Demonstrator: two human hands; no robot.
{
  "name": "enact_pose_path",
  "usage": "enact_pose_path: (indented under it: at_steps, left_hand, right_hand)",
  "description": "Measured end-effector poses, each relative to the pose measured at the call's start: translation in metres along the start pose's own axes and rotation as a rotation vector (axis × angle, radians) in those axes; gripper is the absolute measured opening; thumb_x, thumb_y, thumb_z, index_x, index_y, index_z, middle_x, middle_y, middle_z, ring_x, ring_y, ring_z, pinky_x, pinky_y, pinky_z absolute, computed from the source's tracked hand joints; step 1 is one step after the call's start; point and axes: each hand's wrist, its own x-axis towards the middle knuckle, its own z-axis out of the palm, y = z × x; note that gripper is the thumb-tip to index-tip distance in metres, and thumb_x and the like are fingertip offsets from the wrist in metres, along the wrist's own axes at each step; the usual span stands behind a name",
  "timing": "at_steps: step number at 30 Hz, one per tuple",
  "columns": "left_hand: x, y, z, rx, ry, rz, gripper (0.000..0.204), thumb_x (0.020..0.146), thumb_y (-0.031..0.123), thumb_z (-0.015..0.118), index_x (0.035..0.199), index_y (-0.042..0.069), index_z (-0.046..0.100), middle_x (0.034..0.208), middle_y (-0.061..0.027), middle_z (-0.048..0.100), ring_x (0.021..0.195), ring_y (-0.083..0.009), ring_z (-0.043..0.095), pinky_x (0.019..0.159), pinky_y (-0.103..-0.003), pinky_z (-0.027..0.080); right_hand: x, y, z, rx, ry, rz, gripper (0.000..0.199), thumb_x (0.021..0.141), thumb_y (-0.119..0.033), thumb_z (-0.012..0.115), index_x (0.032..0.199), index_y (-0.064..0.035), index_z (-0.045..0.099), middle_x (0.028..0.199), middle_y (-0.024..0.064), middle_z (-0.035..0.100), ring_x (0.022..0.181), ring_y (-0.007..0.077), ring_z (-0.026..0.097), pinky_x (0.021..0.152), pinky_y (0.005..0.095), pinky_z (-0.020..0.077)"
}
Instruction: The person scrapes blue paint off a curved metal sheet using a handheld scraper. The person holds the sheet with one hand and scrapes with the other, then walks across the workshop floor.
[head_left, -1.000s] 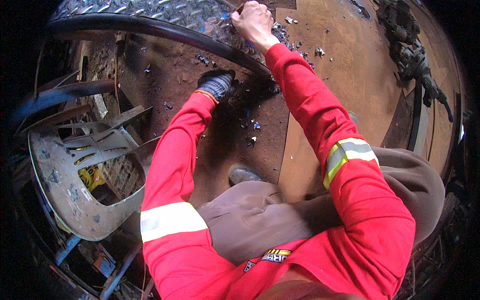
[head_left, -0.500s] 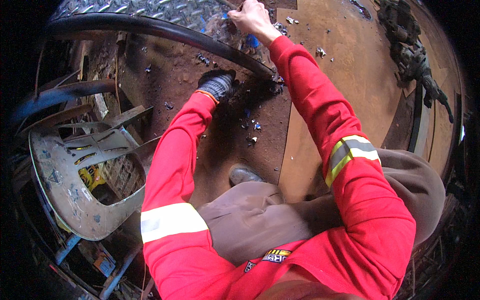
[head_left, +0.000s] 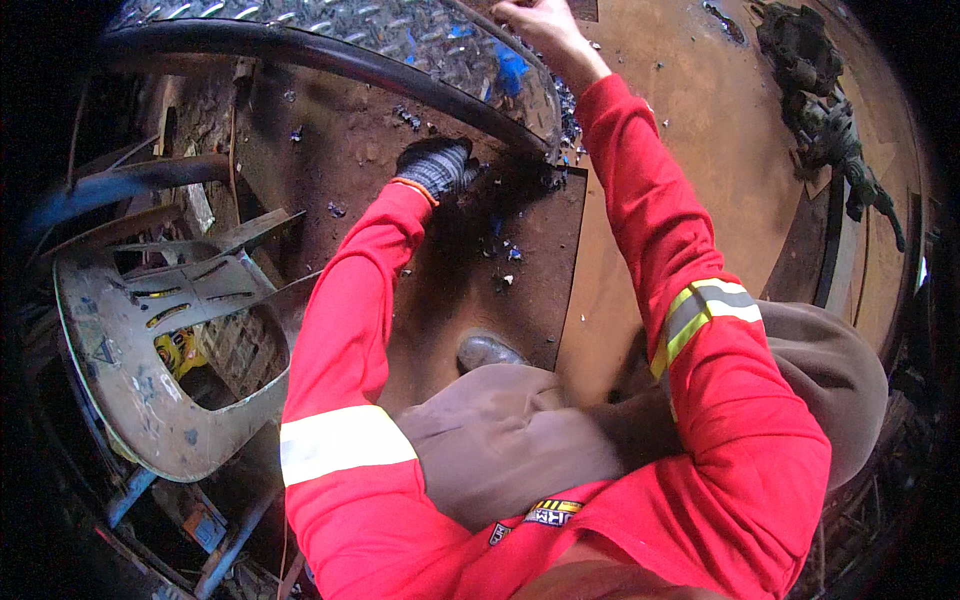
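A sheet of diamond tread plate (head_left: 400, 45) edged by a dark round tube (head_left: 330, 62) fills the top left, with blue paint patches (head_left: 511, 68) near its right corner. My bare right hand (head_left: 548, 32) is at the plate's right edge, its fingers curled together at the top of the picture; what they hold, if anything, is too small to make out. Below the tube, in shadow, my left hand (head_left: 436, 168) wears a grey-and-black knit glove with an orange cuff. Its fingers look curled, and whatever is in them is hidden. Paint flakes (head_left: 570, 125) lie beside the plate's corner.
A worn grey plastic chair shell (head_left: 130, 390) lies at left among blue metal tubes (head_left: 150, 185) and scrap. Brown sheets (head_left: 680, 150) cover the ground at right, where a dark greasy mechanical part (head_left: 830, 130) lies. My boot (head_left: 487, 350) rests on the dirt.
My right hand has moved right and slightly up, off the plate's corner, uncovering more blue paint there. The left hand stays in place.
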Motion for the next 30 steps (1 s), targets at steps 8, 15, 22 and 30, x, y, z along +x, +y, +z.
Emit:
enact_pose_path:
  at_steps: [8, 15, 22, 30]
  left_hand:
    - [0.000, 0.002, -0.001, 0.004, 0.021, 0.012, 0.044, 0.088, 0.045, 0.053, 0.116, 0.010, 0.059, 0.115, -0.0177, 0.063, 0.107, -0.0368, 0.060, 0.093, -0.048, 0.046]
    - [-0.001, 0.002, 0.002, 0.034, 0.009, -0.013, 0.043, 0.090, 0.044, 0.050, 0.118, 0.012, 0.059, 0.115, -0.0185, 0.063, 0.107, -0.0363, 0.060, 0.091, -0.048, 0.047]
    - [0.004, -0.004, 0.010, 0.039, 0.052, 0.033, 0.042, 0.090, 0.042, 0.050, 0.117, 0.011, 0.058, 0.114, -0.0193, 0.063, 0.108, -0.0373, 0.059, 0.091, -0.049, 0.046]
    - [0.007, -0.004, 0.009, 0.017, 0.026, 0.010, 0.043, 0.088, 0.044, 0.053, 0.116, 0.012, 0.060, 0.118, -0.0178, 0.061, 0.105, -0.0361, 0.061, 0.090, -0.047, 0.047]
  right_hand:
    - [-0.029, 0.017, 0.042, -0.315, 0.310, -0.074, 0.035, 0.074, -0.039, 0.070, 0.092, -0.0095, 0.075, 0.084, 0.0164, 0.071, 0.080, 0.0309, 0.070, 0.077, 0.0388, 0.0553]
    - [-0.027, 0.002, 0.054, -0.520, 0.386, -0.093, 0.028, 0.077, -0.028, 0.064, 0.079, -0.0019, 0.073, 0.078, 0.0235, 0.067, 0.079, 0.0386, 0.068, 0.074, 0.0445, 0.0553]
    - [-0.003, 0.018, 0.053, -0.496, 0.275, -0.047, 0.032, 0.078, -0.025, 0.059, 0.075, 0.0049, 0.068, 0.081, 0.0290, 0.065, 0.079, 0.0419, 0.067, 0.074, 0.0466, 0.0538]
    - [-0.012, 0.011, 0.038, -0.165, 0.069, 0.069, 0.026, 0.081, -0.023, 0.059, 0.074, 0.0012, 0.067, 0.069, 0.0098, 0.062, 0.062, 0.0195, 0.057, 0.057, 0.0341, 0.0448]
